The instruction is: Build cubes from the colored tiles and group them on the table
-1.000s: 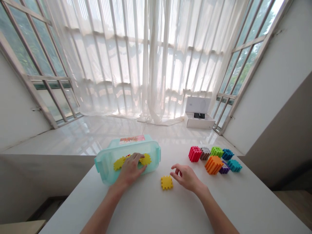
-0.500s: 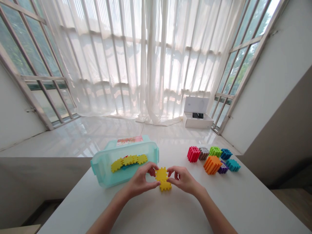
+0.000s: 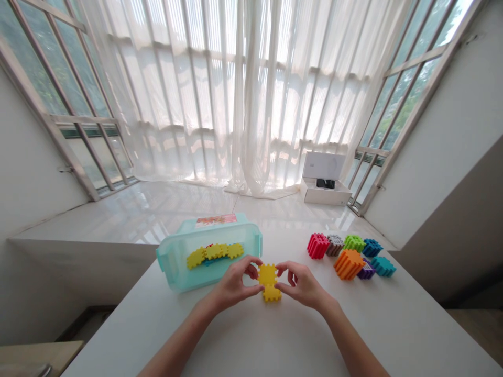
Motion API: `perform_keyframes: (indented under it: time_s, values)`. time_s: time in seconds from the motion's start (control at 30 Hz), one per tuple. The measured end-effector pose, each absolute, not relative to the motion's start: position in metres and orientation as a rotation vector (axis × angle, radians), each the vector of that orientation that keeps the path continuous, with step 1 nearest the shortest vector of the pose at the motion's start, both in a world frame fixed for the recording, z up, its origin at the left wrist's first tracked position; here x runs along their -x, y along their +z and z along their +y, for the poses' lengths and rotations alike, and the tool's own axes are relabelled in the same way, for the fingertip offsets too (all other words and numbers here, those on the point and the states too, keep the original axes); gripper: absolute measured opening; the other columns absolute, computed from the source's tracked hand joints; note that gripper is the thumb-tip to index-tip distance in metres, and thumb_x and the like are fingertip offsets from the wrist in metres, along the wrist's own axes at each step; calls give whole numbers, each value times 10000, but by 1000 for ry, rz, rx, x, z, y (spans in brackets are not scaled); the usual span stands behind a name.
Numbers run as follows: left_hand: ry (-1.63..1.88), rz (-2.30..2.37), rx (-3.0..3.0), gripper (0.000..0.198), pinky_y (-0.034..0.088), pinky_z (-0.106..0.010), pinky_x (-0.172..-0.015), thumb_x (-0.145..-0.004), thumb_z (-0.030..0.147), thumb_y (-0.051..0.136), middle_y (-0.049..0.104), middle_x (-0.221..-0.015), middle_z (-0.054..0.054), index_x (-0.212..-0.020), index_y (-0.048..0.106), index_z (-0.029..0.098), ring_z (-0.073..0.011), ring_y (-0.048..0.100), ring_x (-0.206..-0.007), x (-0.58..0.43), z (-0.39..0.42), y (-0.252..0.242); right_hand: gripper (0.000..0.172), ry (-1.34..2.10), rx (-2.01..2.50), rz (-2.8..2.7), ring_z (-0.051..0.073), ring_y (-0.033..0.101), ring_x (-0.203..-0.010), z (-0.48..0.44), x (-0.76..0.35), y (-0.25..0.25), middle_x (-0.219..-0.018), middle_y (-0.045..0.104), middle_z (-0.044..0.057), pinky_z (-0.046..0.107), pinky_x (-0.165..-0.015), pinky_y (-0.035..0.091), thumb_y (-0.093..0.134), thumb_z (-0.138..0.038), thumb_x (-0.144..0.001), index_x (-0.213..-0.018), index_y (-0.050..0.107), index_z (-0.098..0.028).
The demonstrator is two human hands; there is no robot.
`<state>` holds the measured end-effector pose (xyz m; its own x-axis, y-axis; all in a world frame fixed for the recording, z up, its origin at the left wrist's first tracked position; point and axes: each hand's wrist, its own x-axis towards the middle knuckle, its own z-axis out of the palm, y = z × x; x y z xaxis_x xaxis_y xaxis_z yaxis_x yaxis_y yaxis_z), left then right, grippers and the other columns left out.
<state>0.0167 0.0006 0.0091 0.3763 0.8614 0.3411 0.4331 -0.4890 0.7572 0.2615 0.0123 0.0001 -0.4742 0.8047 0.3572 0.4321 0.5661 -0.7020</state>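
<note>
Two yellow toothed puzzle tiles stand one in front of the other, meeting along an edge: an upper tile (image 3: 268,274) and a lower tile (image 3: 272,293) nearest me. My left hand (image 3: 236,278) pinches the upper tile's left side between thumb and fingers. On its right side my right hand (image 3: 301,284) grips the same tile, thumb low by the seam and index finger at the upper corner. Whether the teeth are fully locked together I cannot tell.
Left of my hands, a light-teal plastic bin (image 3: 173,277) holds more yellow tiles (image 3: 216,252) and some blue and red pieces. To the right stand several toothed cubes, among them a red cube (image 3: 317,245) and an orange cube (image 3: 348,264). An open white box (image 3: 325,196) sits by the curtain.
The whole view has shifted slightly, moving everything a little to the right in the picture. Both hands keep their grip on the upper yellow tile, which looks more upright above the lower one.
</note>
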Motion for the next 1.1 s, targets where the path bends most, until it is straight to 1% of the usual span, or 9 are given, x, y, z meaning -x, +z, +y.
perform_keyframes:
  time_s: [0.23,0.33,0.47,0.6,0.77,1.1]
  values:
    - [943,1052,-1999,469,560,-346,-826,-722,295,797,714,-892,-14,-1130,578,218,-195,692,-856,-12,2,11,301,683,1050,-2176,94,453,-553,11,-264,3,-916,699,3,240,-574,440,730,-256,-777,-1068,659,-226]
    - [933,1060,-2004,400,556,-344,-857,-765,283,762,728,-944,-21,-1128,605,219,-199,694,-904,-10,2,13,289,699,1088,-2191,103,473,-570,11,-266,6,-912,703,8,247,-591,450,722,-278,-786,-1066,676,-225]
    - [921,1055,-2066,300,548,-331,-869,-794,269,730,732,-1017,-31,-1079,650,218,-197,684,-933,-12,2,10,293,764,1112,-2238,120,509,-612,11,-270,11,-910,711,5,250,-616,462,719,-294,-788,-1075,698,-237]
    - [860,1062,-2132,256,530,-324,-885,-790,267,734,736,-1019,-28,-1033,671,216,-202,679,-950,-17,0,6,280,821,1135,-2286,128,513,-628,11,-275,12,-880,712,-1,244,-615,456,730,-289,-767,-1044,723,-243]
    - [771,1094,-2188,241,510,-318,-876,-801,291,726,735,-1038,-26,-1021,665,218,-209,678,-968,-19,-1,3,252,799,1169,-2320,120,491,-618,12,-277,14,-839,696,-11,229,-586,425,749,-292,-746,-993,741,-241]
    - [687,1115,-2268,239,481,-300,-838,-821,309,713,723,-1052,-21,-1038,651,232,-212,666,-966,-21,-5,6,249,769,1172,-2395,123,498,-616,8,-276,19,-810,682,-5,233,-581,395,738,-392,-771,-974,754,-249]
